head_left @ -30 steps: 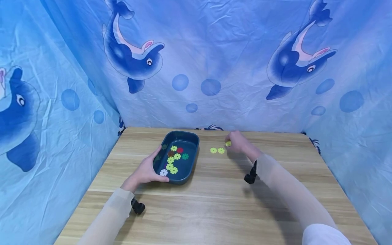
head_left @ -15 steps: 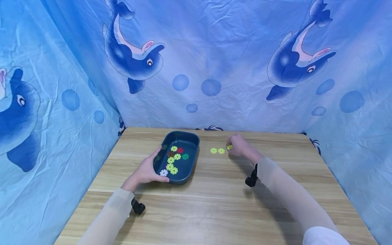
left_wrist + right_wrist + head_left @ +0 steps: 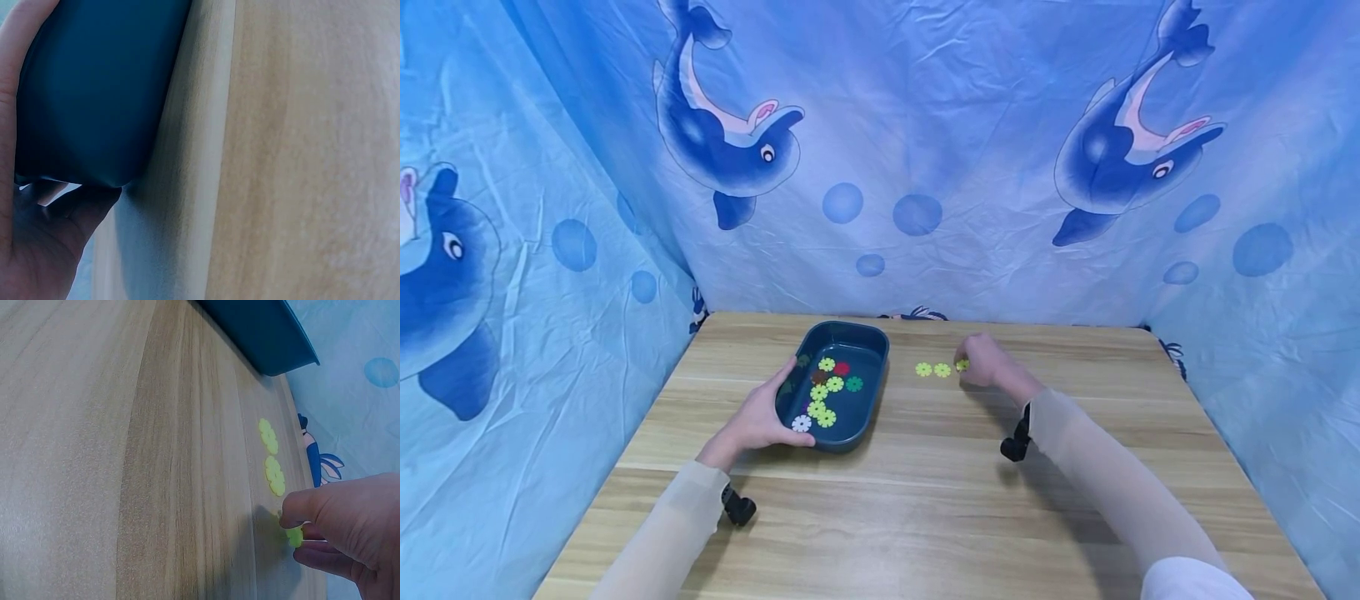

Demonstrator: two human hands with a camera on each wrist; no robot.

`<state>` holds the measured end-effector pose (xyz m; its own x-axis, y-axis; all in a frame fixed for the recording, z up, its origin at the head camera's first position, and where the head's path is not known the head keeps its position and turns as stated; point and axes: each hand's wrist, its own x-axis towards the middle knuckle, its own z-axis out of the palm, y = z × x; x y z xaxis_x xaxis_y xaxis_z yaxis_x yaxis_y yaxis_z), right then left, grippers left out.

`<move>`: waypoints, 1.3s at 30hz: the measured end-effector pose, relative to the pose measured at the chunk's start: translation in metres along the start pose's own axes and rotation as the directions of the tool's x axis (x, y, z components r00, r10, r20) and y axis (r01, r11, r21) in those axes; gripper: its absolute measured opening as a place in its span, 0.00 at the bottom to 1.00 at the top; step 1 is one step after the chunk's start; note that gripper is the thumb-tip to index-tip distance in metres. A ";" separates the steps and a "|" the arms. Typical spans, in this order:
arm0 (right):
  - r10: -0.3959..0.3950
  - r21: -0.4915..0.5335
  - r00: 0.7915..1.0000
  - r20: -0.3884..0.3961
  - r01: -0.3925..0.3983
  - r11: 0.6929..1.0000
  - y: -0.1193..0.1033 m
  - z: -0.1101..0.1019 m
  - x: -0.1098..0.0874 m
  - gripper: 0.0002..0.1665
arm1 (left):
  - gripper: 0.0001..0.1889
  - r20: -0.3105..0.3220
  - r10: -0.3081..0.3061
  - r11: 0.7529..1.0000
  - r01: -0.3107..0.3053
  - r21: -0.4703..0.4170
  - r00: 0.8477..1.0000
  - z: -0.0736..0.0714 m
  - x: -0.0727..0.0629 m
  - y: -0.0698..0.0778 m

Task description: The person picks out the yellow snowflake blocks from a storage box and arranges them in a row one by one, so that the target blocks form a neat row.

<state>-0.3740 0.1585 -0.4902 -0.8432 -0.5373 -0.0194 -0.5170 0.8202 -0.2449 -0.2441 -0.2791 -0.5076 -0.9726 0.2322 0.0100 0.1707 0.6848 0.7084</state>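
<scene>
My left hand (image 3: 760, 419) grips the near left side of a dark blue tray (image 3: 871, 408), thumb over the front edge and fingers along the outer wall; the left wrist view shows the tray's outer wall (image 3: 106, 87) against the palm. Inside lie several flower-shaped plastic discs, mostly yellow (image 3: 826, 418), plus a white one (image 3: 801, 424), a red one (image 3: 842, 368) and a green one (image 3: 854, 383). Right of the tray, my right hand (image 3: 988, 360) pinches a yellow flower disc (image 3: 294, 535) between thumb and fingers, close over the table. It lines up with two yellow discs (image 3: 923, 369) lying flat.
The wooden table (image 3: 895, 517) reaches back to a blue cloth curtain (image 3: 970, 267) printed with dolphins, which also hangs on both sides. A black wrist camera (image 3: 1015, 442) sits under the right wrist, another (image 3: 739, 507) by the left.
My right hand has come down slightly toward the near side with its yellow flower disc, now level with the two on the table. The left hand and tray stay put.
</scene>
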 end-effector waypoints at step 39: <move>0.001 0.067 0.998 -0.056 0.003 0.998 -0.039 -0.040 0.019 0.20 | 0.75 -0.001 0.014 1.000 -0.014 -0.026 1.000 0.001 0.001 0.000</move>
<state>-0.3755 0.1245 -0.4426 -0.8506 -0.5246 0.0343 -0.5082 0.8038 -0.3092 -0.2453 -0.2786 -0.5080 -0.9704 0.2405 0.0205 0.1798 0.6634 0.7263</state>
